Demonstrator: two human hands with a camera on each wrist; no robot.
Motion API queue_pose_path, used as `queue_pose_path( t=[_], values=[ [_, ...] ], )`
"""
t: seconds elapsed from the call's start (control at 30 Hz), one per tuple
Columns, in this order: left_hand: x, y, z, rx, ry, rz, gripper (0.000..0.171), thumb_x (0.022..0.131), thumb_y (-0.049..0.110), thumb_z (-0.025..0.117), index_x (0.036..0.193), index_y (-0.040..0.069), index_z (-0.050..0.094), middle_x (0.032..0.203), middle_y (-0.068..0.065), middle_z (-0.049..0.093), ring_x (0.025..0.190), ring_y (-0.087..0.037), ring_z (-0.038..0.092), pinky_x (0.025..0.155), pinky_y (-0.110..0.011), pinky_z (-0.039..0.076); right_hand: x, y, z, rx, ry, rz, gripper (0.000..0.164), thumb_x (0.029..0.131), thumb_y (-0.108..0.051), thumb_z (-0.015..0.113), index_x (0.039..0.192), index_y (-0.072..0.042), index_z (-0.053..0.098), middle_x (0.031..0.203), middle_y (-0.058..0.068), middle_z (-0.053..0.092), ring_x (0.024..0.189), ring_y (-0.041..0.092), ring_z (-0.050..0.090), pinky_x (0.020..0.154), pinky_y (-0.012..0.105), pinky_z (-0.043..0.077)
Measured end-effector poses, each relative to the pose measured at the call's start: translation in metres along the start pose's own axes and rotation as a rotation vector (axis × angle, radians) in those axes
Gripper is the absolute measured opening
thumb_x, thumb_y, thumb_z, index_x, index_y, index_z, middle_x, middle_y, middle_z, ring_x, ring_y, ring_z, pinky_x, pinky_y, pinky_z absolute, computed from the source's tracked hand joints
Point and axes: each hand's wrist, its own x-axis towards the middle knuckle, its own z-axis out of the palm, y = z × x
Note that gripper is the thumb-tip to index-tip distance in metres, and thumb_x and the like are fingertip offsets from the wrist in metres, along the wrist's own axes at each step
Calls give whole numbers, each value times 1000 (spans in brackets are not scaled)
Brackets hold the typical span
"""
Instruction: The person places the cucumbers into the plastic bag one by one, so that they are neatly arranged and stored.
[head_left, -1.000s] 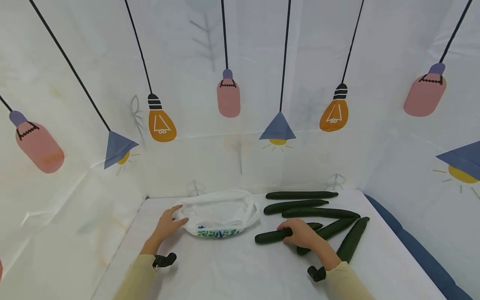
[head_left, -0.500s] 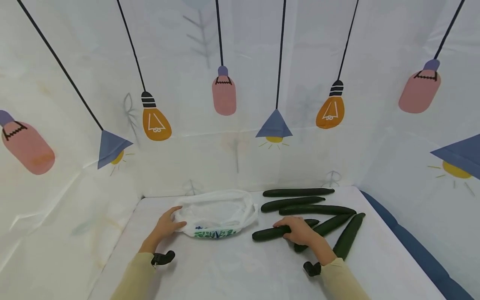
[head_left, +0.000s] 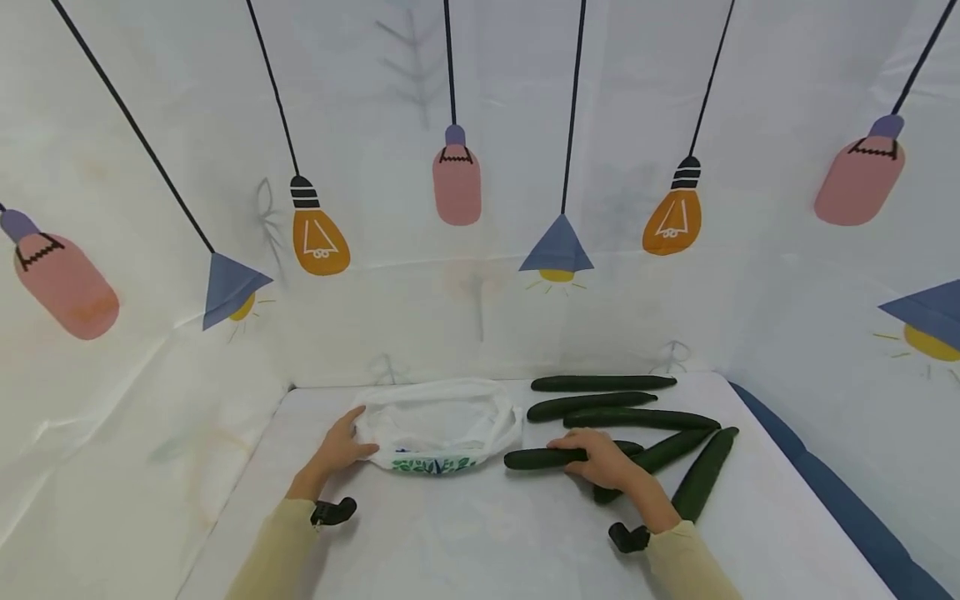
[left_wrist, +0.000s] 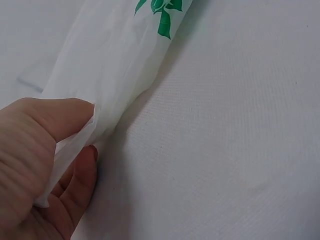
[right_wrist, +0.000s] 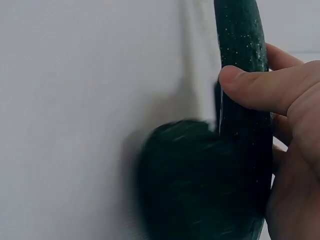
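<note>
On the left, a thin white plastic bag (head_left: 397, 454) with green and blue leaf print lies with its mouth spread wide. My left hand (head_left: 333, 450) pinches the bag's left edge; in the left wrist view the thumb (left_wrist: 70, 112) and fingers take the plastic between them. My right hand (head_left: 600, 460) grips a long dark green cucumber (head_left: 536, 459) around its middle, thumb on the near side. That cucumber points left, its tip close to the bag's right side. Another cucumber (right_wrist: 185, 175) looms blurred below it in the right wrist view.
Several more cucumbers lie right of the bag: one at the back edge (head_left: 600, 383), others below it, and two slanted ones (head_left: 705, 475) by my right wrist. White printed sheeting (head_left: 480, 317) rises behind the white table (head_left: 450, 542). Something blue (head_left: 825, 500) runs along the right edge.
The left end of the cucumber in my right hand has risen slightly, so it lies more level in view. My left hand stays at the bag's edge. The head view shifts a little.
</note>
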Motion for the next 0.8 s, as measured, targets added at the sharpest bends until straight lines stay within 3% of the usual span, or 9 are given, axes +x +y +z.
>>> queue_pose_path(
  t=[0.17, 0.33, 0.57, 0.8],
  values=[
    [4, 7, 2, 4, -29, 7, 97, 80, 24, 80, 153, 1, 20, 153, -32, 20, 139, -49, 17, 110, -61, 17, 0, -15, -12, -15, 105, -61, 48, 79, 0, 76, 123, -14, 69, 108, -3, 65, 98, 21, 59, 77, 41, 46],
    [6, 6, 2, 5, -42, -23, 100, 80, 22, 80, 154, 1, 15, 154, -30, 17, 140, -49, 15, 111, -61, 16, 18, -36, -17, -35, 142, -37, 47, 78, -7, 79, 122, -20, 70, 110, -5, 65, 100, 18, 57, 79, 40, 43],
    [2, 5, 1, -17, -52, -52, 102, 80, 22, 80, 154, 2, 13, 155, -30, 17, 140, -49, 15, 110, -61, 17, 61, -67, -13, 24, 191, -125, 43, 78, -7, 80, 119, -18, 70, 111, -2, 66, 103, 18, 61, 82, 37, 52],
    [-2, 6, -3, -7, -44, -56, 102, 80, 20, 80, 153, -1, 12, 153, -32, 17, 139, -50, 17, 110, -61, 18, 110, -92, 2, 30, 209, -201, 42, 80, -8, 79, 120, -18, 70, 112, -1, 65, 104, 19, 59, 83, 37, 50]
  ],
)
